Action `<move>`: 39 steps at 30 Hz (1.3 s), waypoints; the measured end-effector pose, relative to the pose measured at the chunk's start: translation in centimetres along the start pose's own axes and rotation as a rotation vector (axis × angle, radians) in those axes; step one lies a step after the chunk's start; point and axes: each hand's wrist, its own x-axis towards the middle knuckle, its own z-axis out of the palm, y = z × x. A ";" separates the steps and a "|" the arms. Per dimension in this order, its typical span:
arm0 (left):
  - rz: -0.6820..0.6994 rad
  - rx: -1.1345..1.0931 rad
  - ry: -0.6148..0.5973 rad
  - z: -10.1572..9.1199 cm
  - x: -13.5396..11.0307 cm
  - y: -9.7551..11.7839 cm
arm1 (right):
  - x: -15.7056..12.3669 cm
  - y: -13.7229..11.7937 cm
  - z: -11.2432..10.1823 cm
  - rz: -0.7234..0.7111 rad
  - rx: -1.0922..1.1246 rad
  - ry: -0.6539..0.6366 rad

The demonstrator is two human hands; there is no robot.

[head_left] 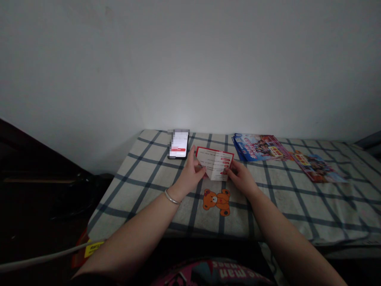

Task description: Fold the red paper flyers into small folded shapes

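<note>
Between my two hands is a creased paper leaflet (216,163), white with a red border and red labels down its right side. My left hand (192,173) grips its left edge, thumb on the face of the paper; a silver bangle circles that wrist. At the right edge, my right hand (240,175) pinches the sheet with the thumb in front. The leaflet is held just above the checked tablecloth (143,178), over a printed orange bear (217,201). Fingers behind the paper are partly hidden.
A lit smartphone (179,143) stands left of the leaflet near the wall (190,71). To the right lie a stack of colourful leaflets (258,147) and more leaflets (318,167). A pale cable (50,256) crosses the lower left beside the table.
</note>
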 end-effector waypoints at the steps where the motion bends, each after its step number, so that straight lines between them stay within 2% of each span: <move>1: -0.005 0.025 0.022 0.0 0.0 0.2 | 0.0 0.0 0.0 0.016 -0.023 0.014; 7: -0.041 0.219 0.067 -0.2 -0.4 1.0 | 0.1 0.3 -0.1 0.125 -0.084 0.003; 9: -0.024 0.349 0.061 -0.3 -0.6 1.2 | 0.1 0.4 -0.1 0.131 -0.090 0.014; 14: 0.202 0.756 0.024 -0.4 -1.0 1.8 | 0.1 0.5 -0.2 0.110 -0.160 0.035; 17: 0.379 0.894 -0.082 -0.3 -0.9 1.9 | 0.2 0.2 -0.2 0.117 -0.211 0.042; 20: 0.478 1.004 -0.189 -0.1 -0.7 1.6 | 0.1 -0.1 -0.3 0.122 -0.209 0.066; 24: 0.501 1.055 -0.258 -0.1 -0.7 1.1 | 0.1 0.0 -0.3 0.091 -0.186 0.058; 30: 0.484 1.068 -0.240 -0.2 -0.7 1.0 | -0.1 0.8 -0.2 0.023 -0.183 0.097; 36: 0.513 1.060 -0.240 -0.5 -0.6 0.6 | -0.1 1.1 -0.7 -0.176 -0.240 0.051; 39: 0.527 1.061 -0.250 -0.6 -0.6 0.3 | -0.2 1.0 -1.2 -0.231 -0.290 0.021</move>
